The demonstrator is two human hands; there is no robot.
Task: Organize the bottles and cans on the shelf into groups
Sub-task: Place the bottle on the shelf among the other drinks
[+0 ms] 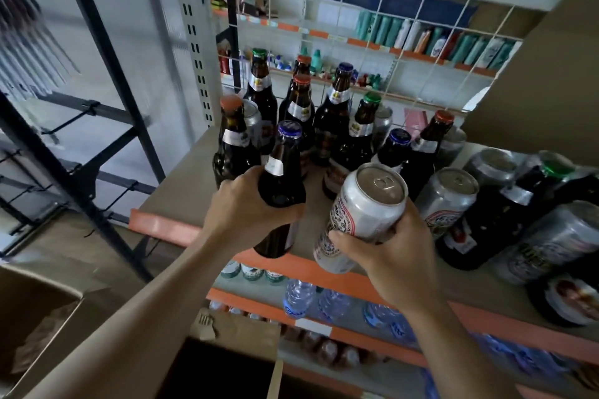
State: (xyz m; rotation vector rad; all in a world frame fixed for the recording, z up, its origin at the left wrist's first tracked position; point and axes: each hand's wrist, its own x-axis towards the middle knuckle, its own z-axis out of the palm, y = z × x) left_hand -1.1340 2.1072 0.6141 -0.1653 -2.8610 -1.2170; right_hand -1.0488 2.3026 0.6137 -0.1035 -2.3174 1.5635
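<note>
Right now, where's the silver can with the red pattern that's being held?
In the head view, right of centre: the silver red-patterned can is tilted in the right hand, at the shelf's orange front edge, beside the blue-capped brown bottle.

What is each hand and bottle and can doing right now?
Left hand: gripping the blue-cap bottle.
Blue-cap bottle: held, capped, tilted, at the shelf's front edge.
Right hand: gripping the can.
Can: held, tilted, unopened.
Other bottles: standing on the shelf, capped.
Other cans: standing, unopened.
</note>
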